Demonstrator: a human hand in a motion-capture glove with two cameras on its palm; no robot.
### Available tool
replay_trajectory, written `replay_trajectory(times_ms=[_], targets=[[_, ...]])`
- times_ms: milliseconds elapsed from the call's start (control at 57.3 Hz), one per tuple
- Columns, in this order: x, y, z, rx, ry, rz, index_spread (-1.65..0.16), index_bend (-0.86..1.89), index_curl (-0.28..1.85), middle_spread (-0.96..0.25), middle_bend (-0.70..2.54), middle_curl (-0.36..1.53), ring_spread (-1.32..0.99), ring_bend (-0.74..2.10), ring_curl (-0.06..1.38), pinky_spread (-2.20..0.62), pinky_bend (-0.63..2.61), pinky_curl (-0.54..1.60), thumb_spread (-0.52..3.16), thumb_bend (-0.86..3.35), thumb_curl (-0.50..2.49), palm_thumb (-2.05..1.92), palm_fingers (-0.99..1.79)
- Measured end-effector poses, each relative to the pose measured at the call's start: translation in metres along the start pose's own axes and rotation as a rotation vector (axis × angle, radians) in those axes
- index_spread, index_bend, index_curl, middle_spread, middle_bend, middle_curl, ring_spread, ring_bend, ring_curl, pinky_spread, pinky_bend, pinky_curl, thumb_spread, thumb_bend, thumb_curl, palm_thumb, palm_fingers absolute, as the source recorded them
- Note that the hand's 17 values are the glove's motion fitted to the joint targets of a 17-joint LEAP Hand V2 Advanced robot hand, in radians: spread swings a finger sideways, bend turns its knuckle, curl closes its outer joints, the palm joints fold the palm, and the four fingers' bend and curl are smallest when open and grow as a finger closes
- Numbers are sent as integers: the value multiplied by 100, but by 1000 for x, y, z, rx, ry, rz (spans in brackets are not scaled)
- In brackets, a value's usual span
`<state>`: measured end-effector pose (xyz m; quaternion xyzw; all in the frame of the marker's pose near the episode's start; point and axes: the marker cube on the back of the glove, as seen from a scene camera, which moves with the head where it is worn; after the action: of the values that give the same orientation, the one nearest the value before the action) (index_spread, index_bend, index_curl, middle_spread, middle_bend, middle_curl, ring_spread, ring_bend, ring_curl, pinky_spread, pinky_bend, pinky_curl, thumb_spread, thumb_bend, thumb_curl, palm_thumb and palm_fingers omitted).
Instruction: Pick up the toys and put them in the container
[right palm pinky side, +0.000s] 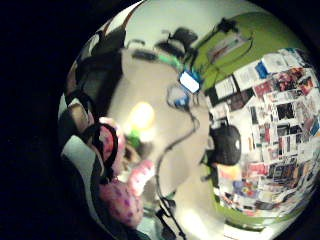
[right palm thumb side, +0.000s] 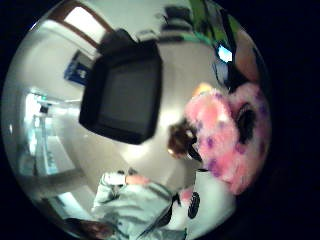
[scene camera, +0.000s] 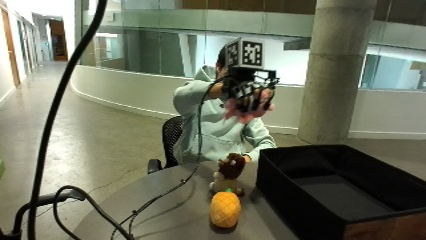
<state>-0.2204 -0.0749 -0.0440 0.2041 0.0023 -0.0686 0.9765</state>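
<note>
A: Gloved right hand raised high above the bench, fingers curled round a pink spotted plush toy.

B: Container lies below, beside it. Handling?

A: Soft, light, squashy (likely forgiving); take it round the body. Brown plush and pineapple toy wait on the bench.

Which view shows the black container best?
Outside view: the black container sits open on the table, its interior visible. Thumb side palm view shows it whole but tilted. I can't pick it out in the little finger side view.
</note>
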Motion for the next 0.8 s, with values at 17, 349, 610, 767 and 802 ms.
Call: replay_trajectory(times_ms=[17,349,610,767,802], targets=[[-11,3,-5,43,-38,-44,-38,37,45,-33,82,38,-38,124,58,-44,108,48,59,18,86,73,101],[-147,-46,-4,109,-421,-238,-34,5,49,-25,39,36,-31,114,59,-38,134,55,81,5,87,49,-1],[-126,-42,11,34,-365,-237,-28,9,37,0,11,28,-3,23,29,-4,102,41,121,-4,57,12,-38],[-49,-42,19,6,-339,-157,-27,8,31,2,12,26,0,17,27,1,92,36,129,-4,46,-1,-30],[-33,-41,22,3,-304,-140,-26,8,29,2,13,26,0,17,27,2,90,36,130,-3,44,-3,-29]])
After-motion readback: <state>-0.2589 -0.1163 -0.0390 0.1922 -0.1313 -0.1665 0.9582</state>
